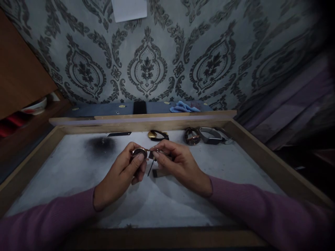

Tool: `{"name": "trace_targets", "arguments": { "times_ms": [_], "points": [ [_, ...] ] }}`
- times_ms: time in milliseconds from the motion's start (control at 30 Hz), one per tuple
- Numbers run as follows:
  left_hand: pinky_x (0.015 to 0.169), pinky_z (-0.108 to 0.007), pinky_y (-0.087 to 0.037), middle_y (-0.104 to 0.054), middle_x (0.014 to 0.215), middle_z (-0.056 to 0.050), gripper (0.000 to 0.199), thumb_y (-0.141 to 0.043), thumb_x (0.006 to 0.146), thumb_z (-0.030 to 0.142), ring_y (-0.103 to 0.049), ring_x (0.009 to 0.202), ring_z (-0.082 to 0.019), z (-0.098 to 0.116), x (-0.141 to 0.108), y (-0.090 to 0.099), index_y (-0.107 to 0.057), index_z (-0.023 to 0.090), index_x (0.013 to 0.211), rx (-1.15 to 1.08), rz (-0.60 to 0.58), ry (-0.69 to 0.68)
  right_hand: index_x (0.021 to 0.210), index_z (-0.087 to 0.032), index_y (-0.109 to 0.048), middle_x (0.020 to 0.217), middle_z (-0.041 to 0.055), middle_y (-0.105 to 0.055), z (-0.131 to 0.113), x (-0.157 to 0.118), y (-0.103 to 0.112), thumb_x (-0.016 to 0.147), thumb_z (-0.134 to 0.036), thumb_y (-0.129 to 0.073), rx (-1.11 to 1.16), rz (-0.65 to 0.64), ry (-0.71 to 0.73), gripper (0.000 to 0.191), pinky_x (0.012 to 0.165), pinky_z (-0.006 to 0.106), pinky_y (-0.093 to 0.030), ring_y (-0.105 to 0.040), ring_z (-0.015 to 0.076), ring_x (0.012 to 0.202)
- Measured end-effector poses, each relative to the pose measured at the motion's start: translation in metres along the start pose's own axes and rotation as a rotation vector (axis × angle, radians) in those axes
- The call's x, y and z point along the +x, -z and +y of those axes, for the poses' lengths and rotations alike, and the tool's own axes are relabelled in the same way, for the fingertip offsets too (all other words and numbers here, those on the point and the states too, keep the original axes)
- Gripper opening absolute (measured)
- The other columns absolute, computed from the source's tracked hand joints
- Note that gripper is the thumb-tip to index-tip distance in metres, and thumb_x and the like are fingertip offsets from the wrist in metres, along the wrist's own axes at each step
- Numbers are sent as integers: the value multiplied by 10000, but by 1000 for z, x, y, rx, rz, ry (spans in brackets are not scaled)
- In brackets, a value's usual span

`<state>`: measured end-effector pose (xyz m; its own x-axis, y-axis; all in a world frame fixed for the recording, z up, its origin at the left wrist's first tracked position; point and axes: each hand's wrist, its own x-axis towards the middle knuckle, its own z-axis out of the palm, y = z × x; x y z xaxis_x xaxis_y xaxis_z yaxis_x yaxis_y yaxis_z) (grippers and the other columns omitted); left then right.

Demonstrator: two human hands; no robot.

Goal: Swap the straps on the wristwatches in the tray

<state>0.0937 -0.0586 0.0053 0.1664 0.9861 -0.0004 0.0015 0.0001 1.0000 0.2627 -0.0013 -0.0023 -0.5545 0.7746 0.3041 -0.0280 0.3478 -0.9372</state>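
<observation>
My left hand (124,170) is closed round a round watch case (139,152) with a shiny rose-gold rim, its thumb lying across the face. Right beside it, my right hand (178,165) pinches a dark piece (151,155) that looks like a watch strap end, close against the case's edge. The fingers hide most of that piece. A thin dark strip (150,168) slants down below the fingertips. Under the right hand a flat brownish strap with a dark end (156,173) lies on the white surface.
A wooden-rimmed tray (146,126) surrounds the work surface. Along its far side lie a gold watch with a black strap (152,135), a dark watch (192,136), a banded watch (210,135) and a black flat strip (119,134). Beyond the rim sits a blue cloth (184,107).
</observation>
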Motion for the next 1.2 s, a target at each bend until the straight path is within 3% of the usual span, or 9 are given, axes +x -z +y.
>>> {"name": "trace_targets", "arguments": {
  "times_ms": [600,833,1200],
  "points": [
    [452,-186,-374,-503,707,35,194,-469,953,380,-465,541,-74,0,-1,1,-438,196,901,31,28,-65,863,-161,-584,611,-40,-510,-1,0,0,891,-278,-539,-72,48,49,129,483,189,-374,-460,76,515],
    [478,-188,-359,-485,706,40,177,-463,956,376,-440,558,-78,-1,-3,1,-430,203,934,30,-15,-39,877,-160,-592,594,-44,-509,-1,1,1,902,-335,-553,-83,63,37,180,478,188,-384,-473,79,515],
    [494,-206,-355,-475,720,41,165,-466,957,366,-439,579,-87,-3,-2,2,-413,210,960,47,-44,-32,889,-155,-595,604,-46,-514,0,0,0,895,-281,-549,-67,45,46,134,470,188,-360,-460,72,506]
  ]
}}
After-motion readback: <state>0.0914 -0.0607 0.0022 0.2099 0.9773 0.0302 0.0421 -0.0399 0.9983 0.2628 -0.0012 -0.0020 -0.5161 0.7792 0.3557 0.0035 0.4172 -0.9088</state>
